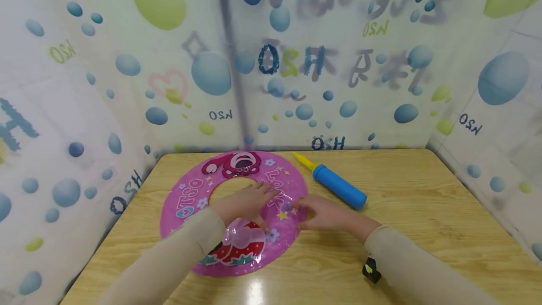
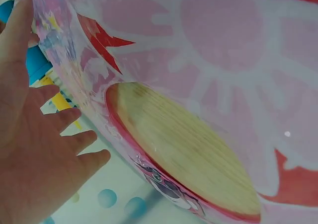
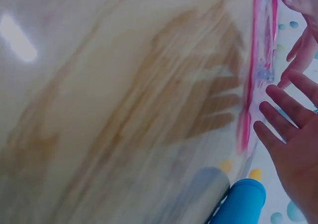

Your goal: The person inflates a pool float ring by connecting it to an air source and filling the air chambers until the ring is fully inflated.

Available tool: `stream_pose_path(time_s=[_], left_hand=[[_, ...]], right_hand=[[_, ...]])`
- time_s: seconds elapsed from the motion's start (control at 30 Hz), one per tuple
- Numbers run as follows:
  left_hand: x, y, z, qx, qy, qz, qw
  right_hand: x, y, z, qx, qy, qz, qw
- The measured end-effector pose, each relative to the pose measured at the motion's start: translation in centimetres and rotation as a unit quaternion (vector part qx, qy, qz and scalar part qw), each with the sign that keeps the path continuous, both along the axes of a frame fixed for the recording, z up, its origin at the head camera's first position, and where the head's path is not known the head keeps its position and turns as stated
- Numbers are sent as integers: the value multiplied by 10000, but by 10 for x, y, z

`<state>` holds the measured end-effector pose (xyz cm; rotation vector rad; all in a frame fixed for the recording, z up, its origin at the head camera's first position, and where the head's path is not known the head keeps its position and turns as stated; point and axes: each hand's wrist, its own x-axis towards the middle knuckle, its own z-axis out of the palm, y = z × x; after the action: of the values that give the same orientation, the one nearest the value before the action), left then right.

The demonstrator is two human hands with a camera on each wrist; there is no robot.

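Observation:
A pink swim ring (image 1: 178, 211) with strawberry and bear prints lies on the wooden table, its hole showing bare wood. My left hand (image 1: 243, 204) is over the ring's right side, fingers spread; the left wrist view shows the hand (image 2: 44, 139) with straight fingers beside the ring's printed film. At the ring's right edge, my right hand (image 1: 326, 213) has its fingertips at the rim. Spread, fairly straight fingers of the right hand (image 3: 295, 129) show in the right wrist view; whether they touch the ring I cannot tell. Neither hand grips anything.
Behind the right hand lies a blue hand pump (image 1: 340, 186) with a yellow nozzle (image 1: 303, 160), near the ring's right edge. Curtains (image 1: 288, 102) with bubble prints stand along the table's back and sides. A small black device (image 1: 371, 270) sits by the right sleeve.

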<state>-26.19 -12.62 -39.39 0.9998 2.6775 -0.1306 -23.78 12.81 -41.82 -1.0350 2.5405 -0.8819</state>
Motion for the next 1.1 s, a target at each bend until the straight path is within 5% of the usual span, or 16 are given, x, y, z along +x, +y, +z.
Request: stream_pose_path(time_s=[0.2,0.53,1.1], left_hand=[[-1,12,-5,-501,67,29,9987],[2,15,-9,-658,-369,151,9970],[17,8,-9,-623,-288,-761,9947]], right_hand=[[-4,1,0,211,-360,-30,9991],[-2,4,-1,430,-452,-16,9980],[11,3,9,130,-838,172,9962]])
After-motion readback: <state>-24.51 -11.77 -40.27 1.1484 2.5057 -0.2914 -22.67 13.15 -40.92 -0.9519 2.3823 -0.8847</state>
